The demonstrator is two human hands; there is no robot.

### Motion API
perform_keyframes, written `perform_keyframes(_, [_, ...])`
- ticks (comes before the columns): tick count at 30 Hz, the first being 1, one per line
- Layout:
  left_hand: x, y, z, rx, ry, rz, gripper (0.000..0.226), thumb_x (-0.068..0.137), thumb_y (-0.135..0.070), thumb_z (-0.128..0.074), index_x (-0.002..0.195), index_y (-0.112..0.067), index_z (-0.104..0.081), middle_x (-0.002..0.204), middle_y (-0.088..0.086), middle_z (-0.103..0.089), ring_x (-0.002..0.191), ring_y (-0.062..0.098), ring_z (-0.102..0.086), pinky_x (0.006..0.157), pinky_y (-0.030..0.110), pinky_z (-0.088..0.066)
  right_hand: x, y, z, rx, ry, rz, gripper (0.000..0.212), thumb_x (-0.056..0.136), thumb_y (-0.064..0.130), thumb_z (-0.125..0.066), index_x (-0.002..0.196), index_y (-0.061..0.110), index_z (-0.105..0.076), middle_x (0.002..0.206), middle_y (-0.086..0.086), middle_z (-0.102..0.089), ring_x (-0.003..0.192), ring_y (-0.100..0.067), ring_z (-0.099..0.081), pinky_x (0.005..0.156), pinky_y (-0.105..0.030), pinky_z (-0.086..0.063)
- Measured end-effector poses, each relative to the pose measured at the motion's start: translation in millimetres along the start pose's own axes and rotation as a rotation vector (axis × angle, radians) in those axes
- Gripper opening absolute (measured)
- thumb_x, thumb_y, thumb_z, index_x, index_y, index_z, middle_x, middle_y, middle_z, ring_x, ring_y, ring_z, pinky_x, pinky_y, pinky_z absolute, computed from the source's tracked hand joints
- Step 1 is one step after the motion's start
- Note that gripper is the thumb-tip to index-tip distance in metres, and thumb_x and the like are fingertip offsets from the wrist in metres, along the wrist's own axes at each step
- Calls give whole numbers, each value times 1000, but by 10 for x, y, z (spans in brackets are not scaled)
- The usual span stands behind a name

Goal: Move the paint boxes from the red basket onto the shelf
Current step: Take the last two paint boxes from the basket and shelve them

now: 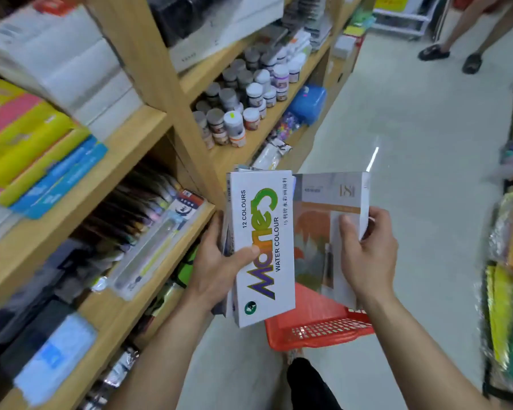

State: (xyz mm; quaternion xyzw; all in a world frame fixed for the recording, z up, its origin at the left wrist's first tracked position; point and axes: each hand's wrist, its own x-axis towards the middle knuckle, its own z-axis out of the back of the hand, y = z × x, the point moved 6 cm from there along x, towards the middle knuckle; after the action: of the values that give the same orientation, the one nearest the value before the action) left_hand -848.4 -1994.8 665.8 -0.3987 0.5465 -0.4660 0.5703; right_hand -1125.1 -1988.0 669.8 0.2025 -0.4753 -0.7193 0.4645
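Note:
My left hand (216,270) grips a stack of paint boxes; the front one is a white water colour box (261,232) with green and purple lettering, held upright. Beside it, my right hand (367,255) holds a grey and white paint box (320,232) with an orange picture and "18" on it. Both are held above the red basket (317,324), which sits on the floor below my hands and is partly hidden by the boxes. The wooden shelf (148,261) stands just left of my left hand.
The shelves on the left hold coloured packs (39,155), pens in clear packs (157,232) and small paint jars (243,96). Another person's legs (456,39) stand at the far end of the aisle. Bagged goods (510,285) line the right edge.

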Motion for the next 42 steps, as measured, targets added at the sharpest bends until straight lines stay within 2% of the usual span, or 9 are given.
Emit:
perform_keyframes(10, [-2392,-1088,1888,-104,-358,-276,54,76,-18,-77,126,-28,-61,109,-1,-79,88,24,-78,64,27,-60,-1409,2295,-209,364,139,358,15,93,39,-59,102,28,-54,89,43,-59,80,17,-58,61,-1,-39])
perform_keyframes(14, [-3377,-1124,2567,-164,-544,-319,63,72,-26,-80,131,-26,-59,110,3,-79,87,27,-78,63,30,-60,-2018,2908,-386,504,271,435,22,92,45,-58,100,25,-54,88,21,-63,78,8,-61,61,-9,-42])
perform_keyframes(19, [-4063,-918,3335,-217,-799,-277,66,59,-34,-82,121,-19,-66,105,5,-80,84,26,-78,65,32,-59,-2652,3440,-765,488,410,495,19,92,46,-57,100,30,-52,86,34,-60,79,21,-54,60,-12,-39])
perform_keyframes(23, [-4051,-735,3789,-294,-902,-222,54,62,-30,-82,114,-20,-69,105,8,-80,89,32,-77,78,42,-61,-2827,3578,-1010,435,439,497,12,93,41,-60,97,35,-50,82,25,-55,72,23,-52,59,-19,-36])
perform_keyframes(29, [-3449,-644,4174,-470,-903,-123,39,79,-26,-79,114,-11,-71,101,14,-80,86,33,-78,70,42,-63,-2463,3337,-1149,385,363,433,26,90,50,-56,102,27,-51,88,23,-56,83,-16,-58,68,-34,-40])
perform_keyframes(32, [-3026,-730,4310,-530,-862,-38,36,81,-33,-78,109,-11,-72,93,12,-81,77,30,-79,54,35,-60,-2240,3221,-1181,367,347,429,23,93,45,-59,103,26,-52,90,22,-57,84,-18,-60,66,-34,-41])
perform_keyframes(36, [-2466,-841,4429,-438,-893,60,38,78,-40,-79,99,-9,-72,86,12,-81,70,26,-78,57,32,-60,-2077,3159,-1255,370,332,421,19,93,43,-61,100,27,-52,90,20,-58,80,-5,-60,58,-28,-40])
perform_keyframes(39, [-2305,-895,4487,-211,-947,95,45,81,-57,-73,99,-15,-67,112,9,-75,87,20,-71,70,32,-53,-2045,3170,-1306,379,338,417,19,92,47,-60,98,33,-50,90,20,-59,80,3,-61,57,-28,-41])
perform_keyframes(42, [-2505,-756,4391,-94,-879,65,78,82,-65,-68,145,-22,-50,150,1,-52,123,12,-54,86,25,-46,-2059,3173,-1314,410,342,412,22,90,54,-58,97,34,-50,90,20,-61,76,12,-61,54,-26,-42])
